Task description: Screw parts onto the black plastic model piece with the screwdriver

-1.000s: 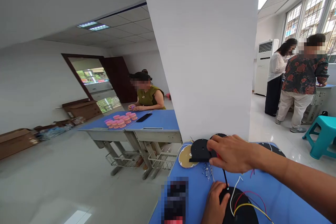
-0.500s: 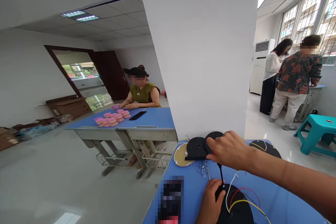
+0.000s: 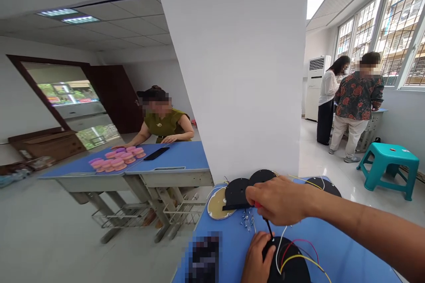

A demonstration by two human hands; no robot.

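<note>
My right hand (image 3: 279,199) is closed round a screwdriver with a red handle; its thin dark shaft (image 3: 268,229) points down onto a black round part (image 3: 292,267) with white, red and yellow wires (image 3: 299,252). My left hand (image 3: 257,258) grips the left edge of that black part at the bottom of the view. Just behind my right hand lie more black discs (image 3: 237,190) and a tan disc (image 3: 215,205) on the blue table (image 3: 232,239). A small cluster of clear bits (image 3: 247,220) lies between the hands.
A white pillar (image 3: 232,75) stands right behind the table. A seated person (image 3: 162,119) works at a blue desk (image 3: 175,159) with pink round pieces (image 3: 116,159) and a phone. Two people (image 3: 352,97) stand by the windows; a teal stool (image 3: 387,168) is at right.
The view has swung to the right, so everything has slid left in the picture. Both hands keep the same hold on the screwdriver and the black part.
</note>
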